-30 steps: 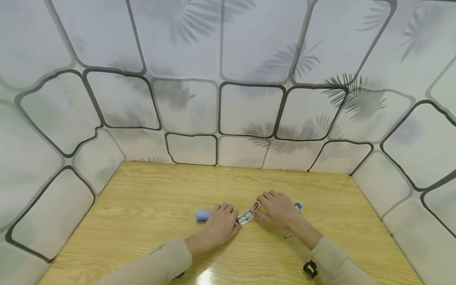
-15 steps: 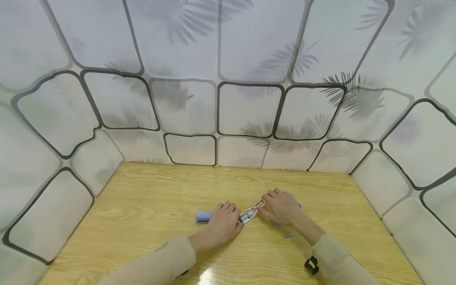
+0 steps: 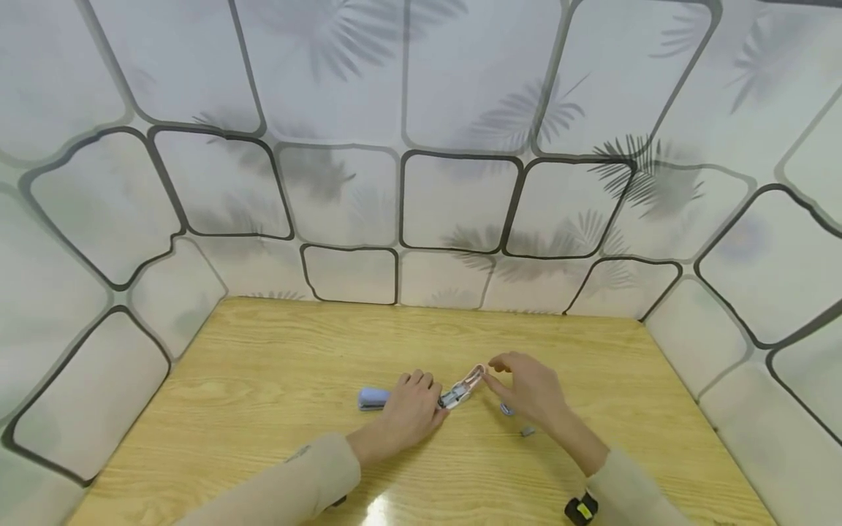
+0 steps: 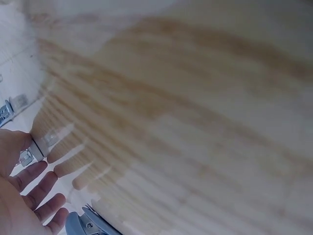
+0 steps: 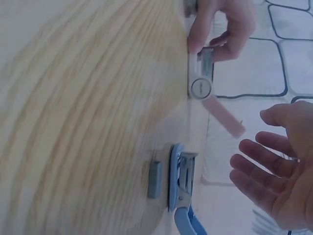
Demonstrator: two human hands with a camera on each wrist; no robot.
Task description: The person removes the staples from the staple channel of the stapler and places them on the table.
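Midway across the wooden bench [image 3: 276, 351], an opened white-and-pink stapler [image 3: 454, 396] is pinched by the left hand [image 3: 413, 405], which had best hold it still for any touch from the right hand [image 3: 529, 385], loose-fingered and empty beside the pink arm [image 5: 224, 117], with a blue stapler [image 3: 373, 398] left and a grey block [image 3: 528, 432] near right.

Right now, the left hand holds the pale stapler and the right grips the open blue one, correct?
Not quite: the right hand isn't gripping the open blue stapler; the right wrist view shows it holding nothing. The left hand does hold the pale stapler.
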